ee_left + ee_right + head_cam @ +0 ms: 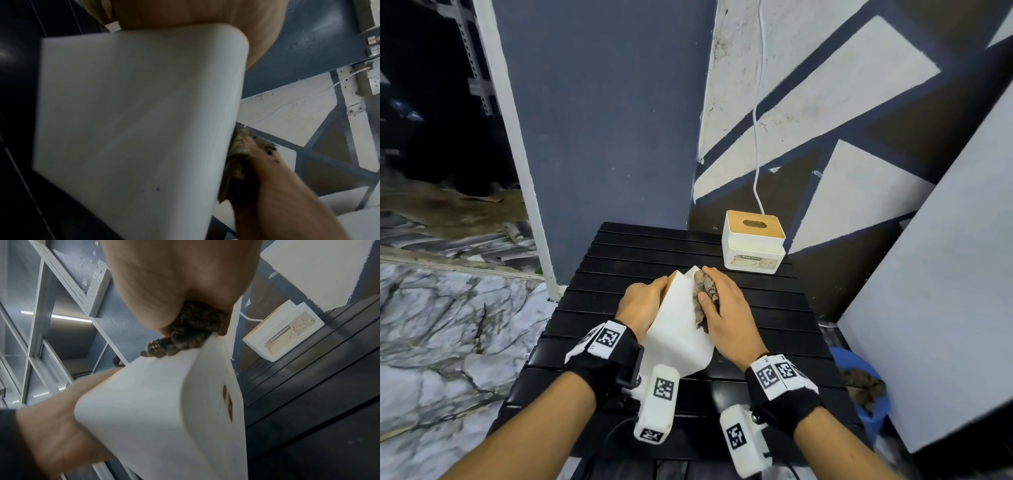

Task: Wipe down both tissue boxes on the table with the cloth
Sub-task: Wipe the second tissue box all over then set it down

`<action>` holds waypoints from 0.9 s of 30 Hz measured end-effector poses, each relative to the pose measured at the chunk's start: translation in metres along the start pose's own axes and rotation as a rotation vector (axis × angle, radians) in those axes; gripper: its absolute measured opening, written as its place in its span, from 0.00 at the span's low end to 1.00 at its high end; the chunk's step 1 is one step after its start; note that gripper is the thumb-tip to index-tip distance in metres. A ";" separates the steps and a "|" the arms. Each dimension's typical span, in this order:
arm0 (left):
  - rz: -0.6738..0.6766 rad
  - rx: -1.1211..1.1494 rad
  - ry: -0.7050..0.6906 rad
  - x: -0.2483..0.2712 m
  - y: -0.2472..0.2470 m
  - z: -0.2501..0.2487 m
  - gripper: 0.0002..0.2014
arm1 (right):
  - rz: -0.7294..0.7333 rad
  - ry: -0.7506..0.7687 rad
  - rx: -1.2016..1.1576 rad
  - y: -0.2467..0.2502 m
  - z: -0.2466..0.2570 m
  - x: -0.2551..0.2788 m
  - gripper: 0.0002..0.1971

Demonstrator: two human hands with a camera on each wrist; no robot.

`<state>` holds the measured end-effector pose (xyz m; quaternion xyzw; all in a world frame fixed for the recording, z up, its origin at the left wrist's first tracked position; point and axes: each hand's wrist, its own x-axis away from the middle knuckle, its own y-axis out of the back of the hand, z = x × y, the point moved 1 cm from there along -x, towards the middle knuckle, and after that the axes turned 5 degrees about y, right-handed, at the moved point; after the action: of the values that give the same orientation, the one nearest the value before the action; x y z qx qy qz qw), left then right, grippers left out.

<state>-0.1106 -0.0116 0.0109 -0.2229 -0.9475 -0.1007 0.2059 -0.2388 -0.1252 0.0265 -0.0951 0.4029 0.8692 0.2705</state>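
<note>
1. A person stands at a black slatted table (619, 270), seen from a head camera looking down at both bare forearms, each with a black wrist strap carrying white coded markers.
2. The left hand (642, 303) grips the near box (678, 329), a white tissue box tipped on end above the middle of the table. Its fingers curl round the box's far left edge, where a strip of the wooden lid shows.
3. The right hand (726, 308) presses a crumpled brown cloth (705, 294) against the right side of that box. The thumb lies on the cloth's near side, and the fingers curl over its top, holding it.
4. In the right wrist view the cloth (185, 335) is bunched under the palm, touching the box's (148, 402) upper edge. The left hand (57, 426) shows beyond, under the box.
5. In the left wrist view a broad white face of the box (133, 121) fills the frame, with the cloth (236, 160) at its right edge under the right hand (265, 186).
6. The far box (753, 243), white with a wooden slotted lid, stands upright at the table's far right corner, well apart from both hands. A label on its front reads "TISSUE HOLDER" in the right wrist view (287, 332).
7. A white cable (756, 137) hangs down the painted wall behind the far box.
8. A blue bowl (859, 387) with brown material inside sits low on the right, beside the table.
</note>
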 end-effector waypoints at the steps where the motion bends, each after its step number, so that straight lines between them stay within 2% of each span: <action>1: -0.005 -0.009 -0.029 0.005 0.001 -0.002 0.28 | -0.010 0.003 -0.003 0.002 0.002 -0.002 0.23; 7: -0.025 -0.021 -0.333 0.024 0.004 0.004 0.09 | -0.049 -0.068 -0.088 0.027 0.011 -0.015 0.21; 8: -0.008 -0.016 -0.389 0.026 0.004 0.007 0.07 | -0.042 -0.093 -0.114 0.031 0.011 -0.017 0.20; 10: 0.050 0.019 -0.457 0.029 0.005 0.014 0.12 | -0.016 -0.135 -0.181 0.040 0.010 -0.017 0.16; 12: 0.094 0.048 -0.480 0.031 0.006 0.022 0.21 | 0.050 -0.170 -0.237 0.046 0.007 -0.014 0.13; 14: 0.088 0.023 -0.497 0.030 0.008 0.029 0.23 | 0.108 -0.191 -0.272 0.049 0.004 -0.010 0.13; 18: -0.053 -0.092 -0.577 0.029 0.010 0.038 0.12 | 0.166 -0.192 -0.279 0.045 0.000 0.002 0.13; 21: -0.151 -0.115 -0.554 0.024 0.014 0.045 0.11 | 0.162 -0.162 -0.297 0.033 0.002 0.012 0.16; 27: -0.180 -0.154 -0.529 0.024 0.020 0.047 0.11 | 0.062 -0.137 -0.309 0.012 0.006 0.027 0.19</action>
<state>-0.1372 0.0282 -0.0186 -0.1716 -0.9738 -0.1286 -0.0756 -0.2673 -0.1163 0.0280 -0.0636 0.2479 0.9331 0.2526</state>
